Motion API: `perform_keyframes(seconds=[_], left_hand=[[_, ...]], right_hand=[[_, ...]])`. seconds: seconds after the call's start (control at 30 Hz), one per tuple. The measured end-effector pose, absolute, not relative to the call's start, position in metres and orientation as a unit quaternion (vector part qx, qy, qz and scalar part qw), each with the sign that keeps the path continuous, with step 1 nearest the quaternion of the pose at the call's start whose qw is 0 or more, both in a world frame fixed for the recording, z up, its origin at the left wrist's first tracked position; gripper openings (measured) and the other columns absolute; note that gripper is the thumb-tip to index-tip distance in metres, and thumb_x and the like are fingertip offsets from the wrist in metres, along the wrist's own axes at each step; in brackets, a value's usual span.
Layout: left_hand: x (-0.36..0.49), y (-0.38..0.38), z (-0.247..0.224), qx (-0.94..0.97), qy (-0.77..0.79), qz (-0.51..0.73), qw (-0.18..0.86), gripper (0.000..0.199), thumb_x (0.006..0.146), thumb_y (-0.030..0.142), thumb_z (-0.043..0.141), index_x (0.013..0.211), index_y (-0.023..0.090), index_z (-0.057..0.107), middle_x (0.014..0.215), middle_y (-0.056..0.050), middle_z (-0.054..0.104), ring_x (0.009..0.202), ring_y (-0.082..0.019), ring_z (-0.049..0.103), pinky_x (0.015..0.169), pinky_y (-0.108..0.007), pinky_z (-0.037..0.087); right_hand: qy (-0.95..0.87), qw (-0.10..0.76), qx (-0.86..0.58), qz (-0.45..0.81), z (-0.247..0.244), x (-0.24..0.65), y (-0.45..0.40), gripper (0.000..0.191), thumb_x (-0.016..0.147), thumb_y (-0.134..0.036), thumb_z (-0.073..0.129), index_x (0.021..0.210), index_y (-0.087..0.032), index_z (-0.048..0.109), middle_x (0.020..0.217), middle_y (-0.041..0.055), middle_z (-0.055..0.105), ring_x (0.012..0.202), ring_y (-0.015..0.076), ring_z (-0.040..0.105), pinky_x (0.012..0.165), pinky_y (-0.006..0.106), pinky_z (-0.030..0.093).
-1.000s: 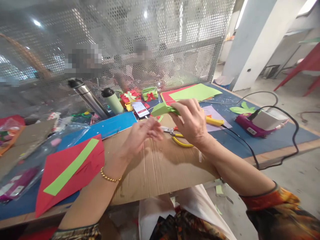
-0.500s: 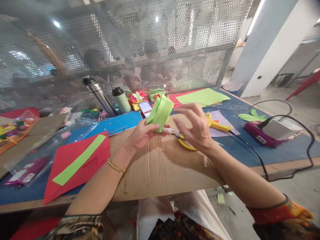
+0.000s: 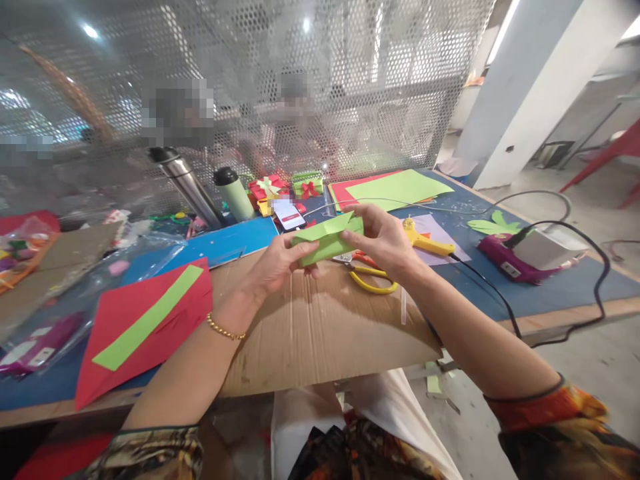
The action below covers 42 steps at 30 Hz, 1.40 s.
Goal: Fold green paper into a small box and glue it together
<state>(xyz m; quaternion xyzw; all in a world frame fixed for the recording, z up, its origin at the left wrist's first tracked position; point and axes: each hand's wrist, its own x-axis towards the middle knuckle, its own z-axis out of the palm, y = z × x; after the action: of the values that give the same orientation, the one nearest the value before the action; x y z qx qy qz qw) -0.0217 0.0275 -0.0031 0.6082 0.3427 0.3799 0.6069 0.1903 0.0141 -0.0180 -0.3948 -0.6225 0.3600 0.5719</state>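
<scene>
A small green folded paper box (image 3: pixel 327 245) is held level above the cardboard sheet (image 3: pixel 300 347), its upper flap partly raised. My left hand (image 3: pixel 283 263) grips its left end, thumb on the front side and fingers underneath. At the other end my right hand (image 3: pixel 383 240) is closed on it, thumb on the front and fingers behind. Just below the right hand lie yellow-handled scissors (image 3: pixel 373 283), their blades partly hidden by the box and hand. A yellow glue gun (image 3: pixel 433 243) rests on pale purple paper (image 3: pixel 455 257) to the right.
Red paper (image 3: pixel 115 307) with a green strip (image 3: pixel 150 317) lies at left, near a blue folder (image 3: pixel 235 243). Behind stand a steel flask (image 3: pixel 193 190), a green bottle (image 3: pixel 235 197) and a phone (image 3: pixel 289 215). A black cord (image 3: pixel 485 293) crosses the right side.
My right hand has come in from the right and taken hold of the paper box. The box has turned from upright to lying level between both hands.
</scene>
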Motion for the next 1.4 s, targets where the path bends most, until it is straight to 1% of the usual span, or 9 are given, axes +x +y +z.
perform_keyframes(seconds=[0.33, 0.57, 0.7, 0.83, 0.97, 1.03, 1.2, 1.3, 1.4], left_hand=[[-0.016, 0.030, -0.008, 0.567, 0.363, 0.431, 0.601, 0.035, 0.064, 0.033, 0.087, 0.086, 0.012, 0.069, 0.078, -0.008, 0.076, 0.061, -0.020, 0.074, 0.049, -0.024, 0.051], [-0.019, 0.033, -0.009, 0.569, 0.340, 0.427, 0.615, 0.040, 0.069, 0.036, 0.088, 0.095, 0.014, 0.066, 0.088, -0.008, 0.077, 0.062, -0.017, 0.072, 0.053, -0.026, 0.054], [-0.017, 0.032, -0.010, 0.578, 0.339, 0.425, 0.609, 0.048, 0.066, 0.034, 0.091, 0.101, 0.015, 0.063, 0.092, -0.006, 0.075, 0.065, -0.015, 0.070, 0.054, -0.026, 0.055], [-0.016, 0.031, -0.011, 0.581, 0.352, 0.444, 0.584, 0.048, 0.063, 0.032, 0.093, 0.098, 0.015, 0.064, 0.084, -0.003, 0.072, 0.060, -0.012, 0.066, 0.050, -0.023, 0.051], [-0.015, 0.031, -0.011, 0.583, 0.356, 0.442, 0.581, 0.048, 0.063, 0.031, 0.093, 0.097, 0.015, 0.062, 0.082, -0.002, 0.071, 0.058, -0.013, 0.067, 0.049, -0.024, 0.051], [-0.015, 0.030, -0.011, 0.584, 0.354, 0.440, 0.583, 0.051, 0.062, 0.032, 0.094, 0.097, 0.015, 0.062, 0.082, -0.002, 0.071, 0.060, -0.013, 0.067, 0.050, -0.024, 0.052], [-0.013, 0.027, -0.010, 0.592, 0.353, 0.422, 0.589, 0.057, 0.059, 0.032, 0.095, 0.102, 0.016, 0.061, 0.084, -0.002, 0.072, 0.061, -0.014, 0.069, 0.050, -0.023, 0.052], [-0.012, 0.026, -0.010, 0.598, 0.353, 0.415, 0.588, 0.057, 0.060, 0.031, 0.095, 0.103, 0.015, 0.062, 0.084, -0.002, 0.072, 0.061, -0.014, 0.069, 0.050, -0.023, 0.052], [-0.012, 0.026, -0.010, 0.601, 0.354, 0.419, 0.582, 0.054, 0.061, 0.030, 0.094, 0.102, 0.015, 0.062, 0.083, -0.003, 0.073, 0.062, -0.015, 0.069, 0.051, -0.024, 0.052]], right_hand=[[-0.648, 0.531, -0.449, 0.312, -0.025, 0.189, 0.016, 0.054, 0.071, -0.029, 0.066, 0.123, -0.017, 0.064, 0.091, 0.0029, 0.065, 0.075, 0.0173, 0.059, 0.063, 0.031, 0.049], [-0.698, 0.501, -0.425, 0.286, -0.020, 0.197, 0.014, 0.065, 0.075, -0.028, 0.067, 0.138, -0.017, 0.058, 0.118, 0.0106, 0.067, 0.080, 0.0164, 0.064, 0.075, 0.035, 0.055], [-0.706, 0.477, -0.455, 0.260, -0.019, 0.196, 0.012, 0.060, 0.081, -0.032, 0.063, 0.138, -0.015, 0.061, 0.106, 0.0087, 0.071, 0.077, 0.0163, 0.063, 0.071, 0.034, 0.053], [-0.711, 0.464, -0.480, 0.221, -0.017, 0.196, 0.011, 0.051, 0.085, -0.042, 0.065, 0.126, -0.011, 0.071, 0.101, 0.0110, 0.075, 0.076, 0.0179, 0.062, 0.073, 0.035, 0.052], [-0.714, 0.469, -0.473, 0.217, -0.013, 0.197, 0.011, 0.041, 0.087, -0.043, 0.065, 0.114, -0.014, 0.076, 0.104, 0.0105, 0.077, 0.081, 0.0191, 0.065, 0.075, 0.034, 0.051], [-0.708, 0.480, -0.467, 0.223, -0.012, 0.198, 0.011, 0.037, 0.089, -0.045, 0.063, 0.107, -0.016, 0.076, 0.095, 0.0081, 0.076, 0.078, 0.0186, 0.065, 0.071, 0.031, 0.049], [-0.716, 0.491, -0.466, 0.168, -0.013, 0.198, 0.012, 0.045, 0.094, -0.057, 0.052, 0.077, -0.018, 0.066, 0.065, 0.0009, 0.056, 0.062, 0.0137, 0.047, 0.060, 0.028, 0.037], [-0.722, 0.488, -0.473, 0.131, -0.012, 0.199, 0.013, 0.053, 0.096, -0.063, 0.047, 0.067, -0.020, 0.055, 0.060, -0.0015, 0.041, 0.059, 0.0121, 0.036, 0.058, 0.029, 0.032], [-0.726, 0.480, -0.472, 0.139, -0.010, 0.199, 0.011, 0.057, 0.096, -0.070, 0.044, 0.069, -0.020, 0.055, 0.062, -0.0013, 0.041, 0.059, 0.0122, 0.036, 0.057, 0.029, 0.030]])
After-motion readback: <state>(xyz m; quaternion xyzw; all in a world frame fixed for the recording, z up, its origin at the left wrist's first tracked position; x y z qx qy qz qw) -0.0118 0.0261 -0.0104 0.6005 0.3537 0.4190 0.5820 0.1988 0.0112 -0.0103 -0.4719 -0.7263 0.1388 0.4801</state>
